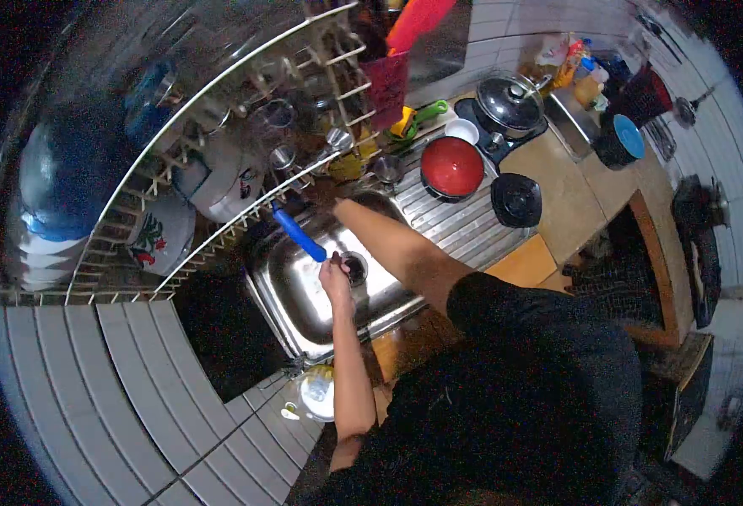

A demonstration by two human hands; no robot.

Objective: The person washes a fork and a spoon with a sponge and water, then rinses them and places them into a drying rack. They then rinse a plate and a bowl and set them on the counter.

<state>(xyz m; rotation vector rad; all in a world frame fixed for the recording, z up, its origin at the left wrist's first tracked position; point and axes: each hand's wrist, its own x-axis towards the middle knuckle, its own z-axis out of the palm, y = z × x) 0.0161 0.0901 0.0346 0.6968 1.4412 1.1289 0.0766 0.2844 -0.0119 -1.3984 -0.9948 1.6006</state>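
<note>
My left hand (335, 274) is over the steel sink (295, 312), its fingers closed at the lower end of a long blue object (298, 232). The blue object slants up and left from the hand toward the rack's edge. My right forearm crosses the sink's right side, and my right hand (343, 208) is at the back of the sink, beside the rack. Its fingers are too dark and small to make out. The drain (355, 268) is just right of my left hand.
A white wire rack (211, 80) with dishes and cups overhangs the left and back. On the ribbed drainboard (422, 215) stand a red bowl (452, 166), a white bowl (462, 130) and a black dish (516, 201). A lidded pot (509, 103) is behind. A white round container (317, 395) is near the front.
</note>
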